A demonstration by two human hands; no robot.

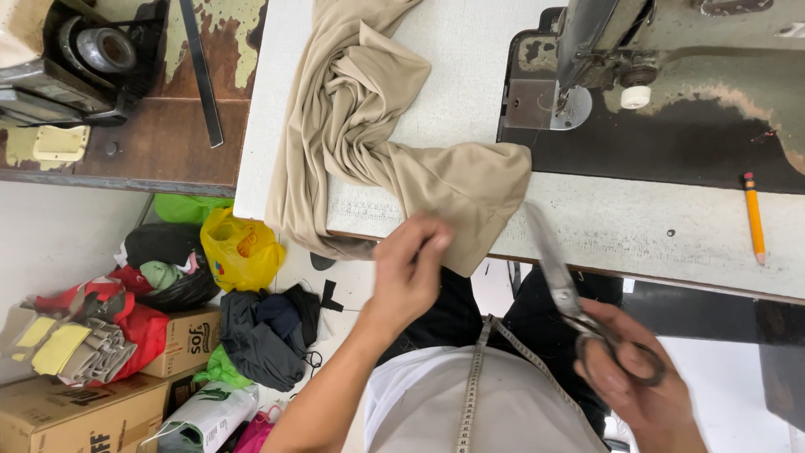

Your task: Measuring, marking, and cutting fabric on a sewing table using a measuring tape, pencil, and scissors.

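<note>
A beige cloth [377, 134] lies crumpled on the white table [637, 226], one corner hanging over the front edge. My left hand [408, 270] pinches that hanging corner between thumb and fingers. My right hand [637, 382] holds a pair of metal scissors [558, 273] by the handles, blades pointing up towards the cloth's edge but apart from it. A measuring tape [474, 386] hangs around my neck over a white shirt.
A worn sewing machine [671, 75] stands on the table at the right, with an orange pencil [753, 218] beside it. A second machine [75, 59] sits at far left. Cardboard boxes [75, 411], bags and cloth piles [260, 335] cover the floor at lower left.
</note>
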